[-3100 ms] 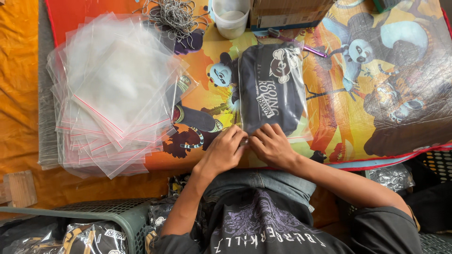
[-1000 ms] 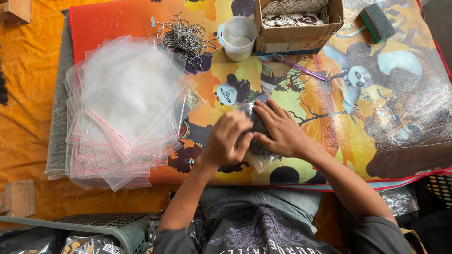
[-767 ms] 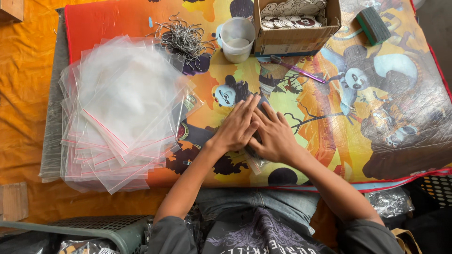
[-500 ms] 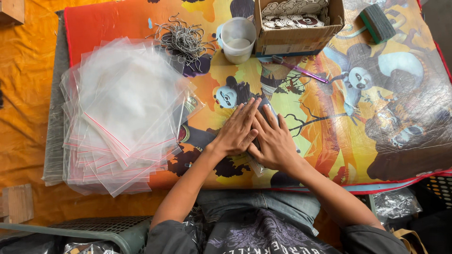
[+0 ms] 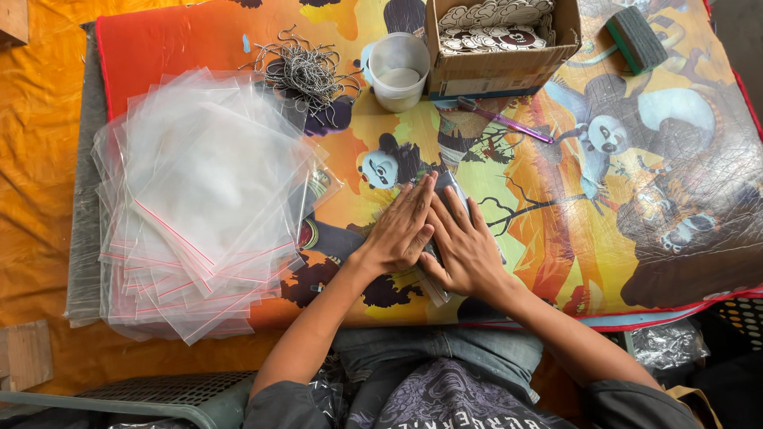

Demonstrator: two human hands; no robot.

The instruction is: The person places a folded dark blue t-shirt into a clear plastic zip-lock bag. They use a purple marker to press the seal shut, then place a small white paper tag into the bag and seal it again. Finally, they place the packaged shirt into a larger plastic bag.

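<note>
My left hand [image 5: 399, 230] and my right hand [image 5: 462, 248] lie flat side by side, fingers stretched out, pressing down on a small folded dark item in a clear bag [image 5: 435, 284] on the cartoon-printed table cover [image 5: 556, 206]. Only a dark corner near the fingertips and a pale edge below the palms show; the rest is hidden under the hands. A thick stack of clear plastic bags with red seal strips [image 5: 203, 199] lies to the left of my left hand.
A tangle of grey strings [image 5: 306, 71], a white plastic cup [image 5: 397, 71], a cardboard box of round tags [image 5: 501, 36], a purple pen [image 5: 505, 121] and a green block [image 5: 636, 38] sit along the far edge. Orange cloth [image 5: 40, 159] covers the left.
The bagged dark item was folded up small. My hands went from gripping it to lying flat and pressing on it.
</note>
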